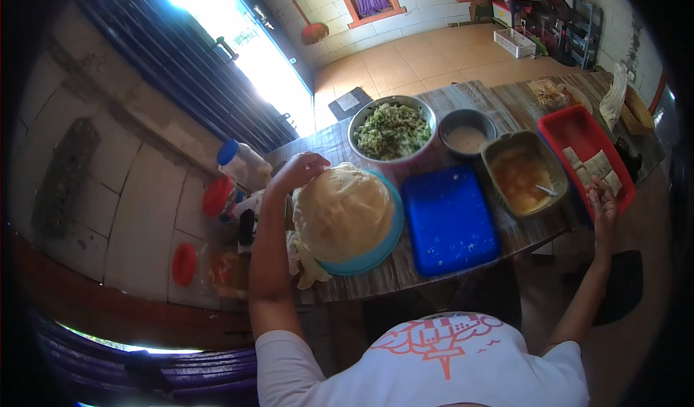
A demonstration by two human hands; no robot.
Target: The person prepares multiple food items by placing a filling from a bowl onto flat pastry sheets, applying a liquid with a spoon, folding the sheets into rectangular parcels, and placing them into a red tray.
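Observation:
My left hand (305,169) touches the upper left edge of a stack of thin pale wrapper sheets (347,212), which lies on a turquoise round plate or lid (394,228). My right hand (602,201) is at the near end of a red plastic tray (576,125), beside several folded pale parcels (599,164); whether it grips one is unclear. Between my hands lies a blue rectangular board or tray (451,220) with white specks. Behind it are a metal bowl of chopped green filling (391,130) and a grey bowl of whitish liquid (467,136). A squarish tub of orange-yellow liquid (520,179) holds a spoon.
Jars with blue (230,152) and red (217,195) lids stand at the table's left edge against the wall. Limp wrapper pieces (312,269) hang near the plate. A plastic bag of food (548,92) and a whitish bag (615,98) lie at the far right.

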